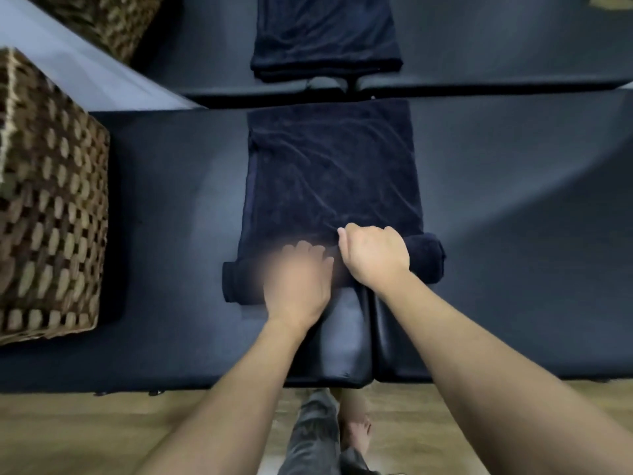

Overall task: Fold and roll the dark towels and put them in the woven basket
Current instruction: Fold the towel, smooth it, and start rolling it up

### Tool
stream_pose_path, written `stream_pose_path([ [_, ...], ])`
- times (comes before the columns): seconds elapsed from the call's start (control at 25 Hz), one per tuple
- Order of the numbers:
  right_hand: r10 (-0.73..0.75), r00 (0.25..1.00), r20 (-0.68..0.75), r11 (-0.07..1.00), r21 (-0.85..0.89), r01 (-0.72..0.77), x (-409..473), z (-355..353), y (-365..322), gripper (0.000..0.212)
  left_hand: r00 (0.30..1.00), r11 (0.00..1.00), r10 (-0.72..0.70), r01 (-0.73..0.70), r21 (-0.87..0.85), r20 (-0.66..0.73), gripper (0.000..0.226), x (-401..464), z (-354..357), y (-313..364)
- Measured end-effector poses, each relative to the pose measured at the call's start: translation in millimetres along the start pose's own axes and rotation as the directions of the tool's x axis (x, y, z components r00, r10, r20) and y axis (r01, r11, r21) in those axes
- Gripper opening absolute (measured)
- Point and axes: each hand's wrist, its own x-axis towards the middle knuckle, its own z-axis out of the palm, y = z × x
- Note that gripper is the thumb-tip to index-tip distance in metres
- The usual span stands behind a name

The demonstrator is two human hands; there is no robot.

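A dark navy towel [334,173] lies folded into a long strip on the black padded table [513,234]. Its near end is wound into a thick roll [424,258] lying crosswise. My right hand [375,257] curls over the top of the roll with its fingers pressed into the cloth. My left hand [298,279], blurred by motion, rests palm down on the roll's left half. A woven basket [48,207] stands on the table at the left.
A stack of folded dark towels [325,39] lies on a second padded table [496,46] beyond. Another woven basket [106,18] sits at the top left. Wooden floor [85,437] and my legs show below the near edge.
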Motion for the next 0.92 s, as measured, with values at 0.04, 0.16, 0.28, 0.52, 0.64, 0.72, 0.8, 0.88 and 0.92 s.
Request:
stream_pose_path([
  [0.04, 0.039, 0.997, -0.072, 0.999, 0.000, -0.039, -4.6, -1.8, -2.7, 0.037, 0.999, 1.000, 0.007, -0.007, -0.005, 0.037, 0.048, 13.7, -3.1, -3.3],
  [0.16, 0.105, 0.953, -0.285, 0.994, -0.003, -0.111, -28.0, 8.5, -15.3, 0.029, 0.985, 0.999, 0.033, -0.032, -0.009, 0.169, 0.051, 55.3, -6.9, -8.3],
  [0.28, 0.094, 0.956, -0.279, 0.995, 0.002, -0.097, -29.5, 11.2, -15.0, 0.031, 0.970, 0.997, -0.055, 0.066, -0.041, 0.238, 0.053, 74.1, -7.9, -7.8],
  [0.52, 0.051, 0.998, 0.020, 0.999, -0.018, -0.051, 28.5, -5.6, -4.0, 0.042, 0.999, 0.998, -0.012, 0.009, -0.064, -0.044, 0.036, 22.4, -0.2, 5.7],
  [0.64, 0.110, 0.987, -0.113, 0.994, 0.036, -0.107, 28.5, -7.4, -4.9, 0.033, 1.000, 1.000, 0.004, -0.004, 0.022, -0.003, 0.043, 56.8, -2.4, -2.0],
  [0.72, 0.100, 0.945, -0.311, 0.995, 0.021, -0.098, 12.2, 4.2, -10.3, 0.024, 0.993, 0.998, 0.034, -0.039, 0.043, 0.111, 0.039, 85.7, -6.3, -6.8],
  [0.8, 0.046, 0.933, -0.356, 0.999, 0.003, -0.048, 0.3, 13.6, -12.9, 0.028, 0.981, 1.000, -0.027, 0.030, -0.011, 0.193, 0.042, 105.2, -7.1, -9.0],
  [0.88, 0.050, 0.924, -0.379, 0.998, -0.011, -0.059, 14.5, 10.7, -6.5, 0.028, 0.978, 0.994, -0.090, 0.099, -0.040, 0.190, 0.048, 108.2, -7.1, -7.0],
  [0.92, 0.052, 0.924, -0.378, 0.998, -0.022, -0.065, 26.8, 6.7, -4.6, 0.028, 0.986, 0.994, -0.096, 0.102, -0.038, 0.135, 0.047, 104.2, -7.1, -5.4],
])
